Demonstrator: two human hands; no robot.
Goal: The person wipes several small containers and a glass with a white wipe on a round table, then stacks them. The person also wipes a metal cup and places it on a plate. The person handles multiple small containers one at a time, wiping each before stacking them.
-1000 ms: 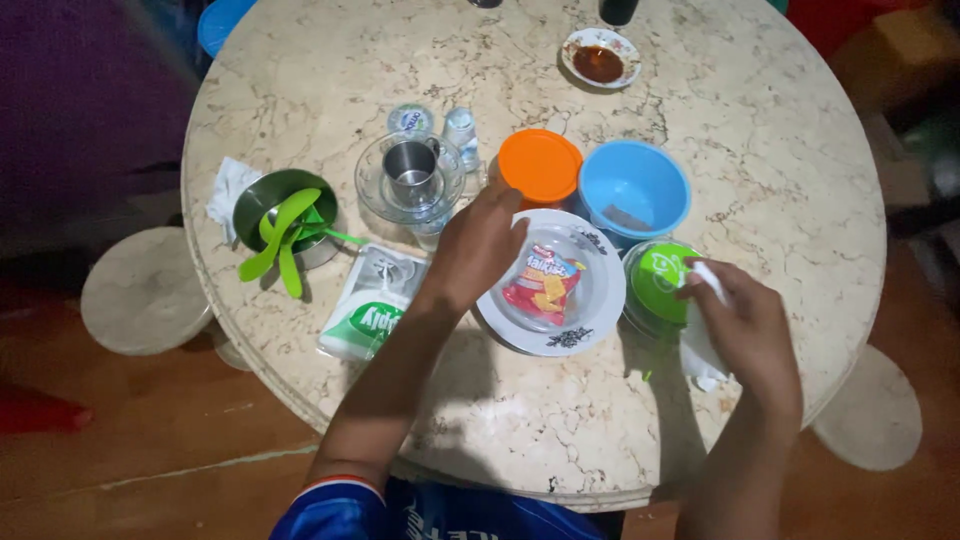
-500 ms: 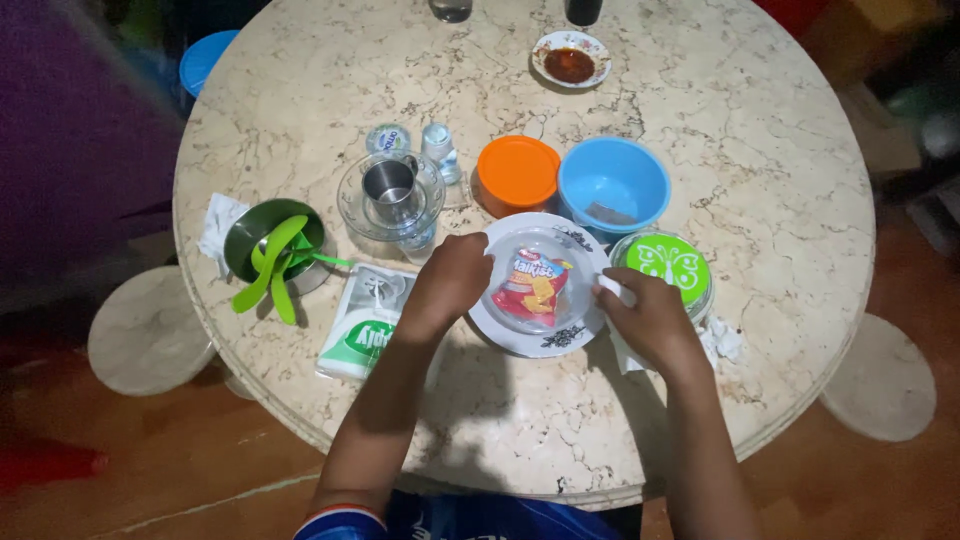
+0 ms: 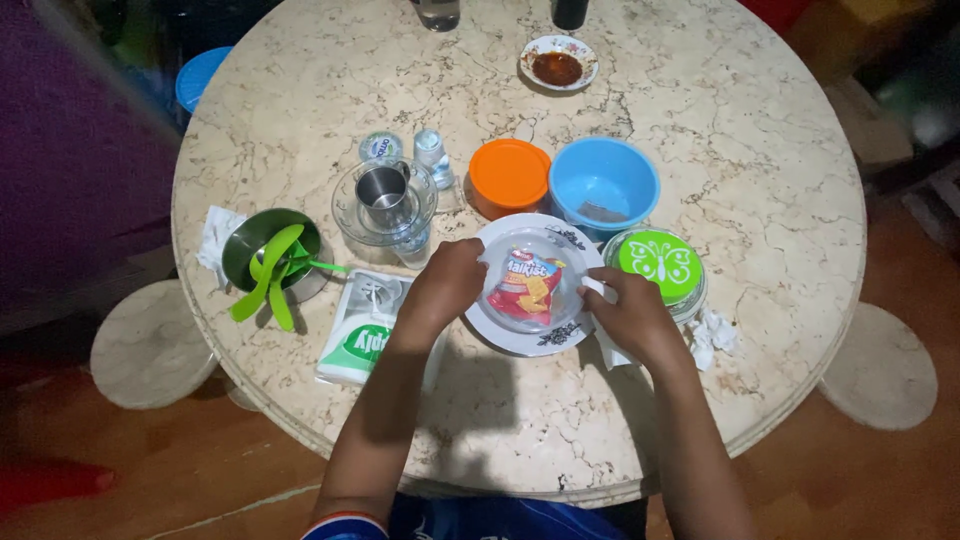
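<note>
Round marble table (image 3: 780, 200), dim room, lots of dishes. Left hand (image 3: 448, 285) & right hand (image 3: 625, 310) apart, each gripping a rim of the white plate (image 3: 575, 325) w/ red snack packet (image 3: 525, 285). Risk: if tilted, the packet could slide off.

Both forearms reach forward, left hand (image 3: 447, 283) and right hand (image 3: 625, 310) with fingers curled, palms down.

My right hand (image 3: 632, 312) has come off the green lid (image 3: 657, 260) onto the white plate (image 3: 537, 283) rim; my left hand (image 3: 452, 283) has dropped to the opposite rim
</note>
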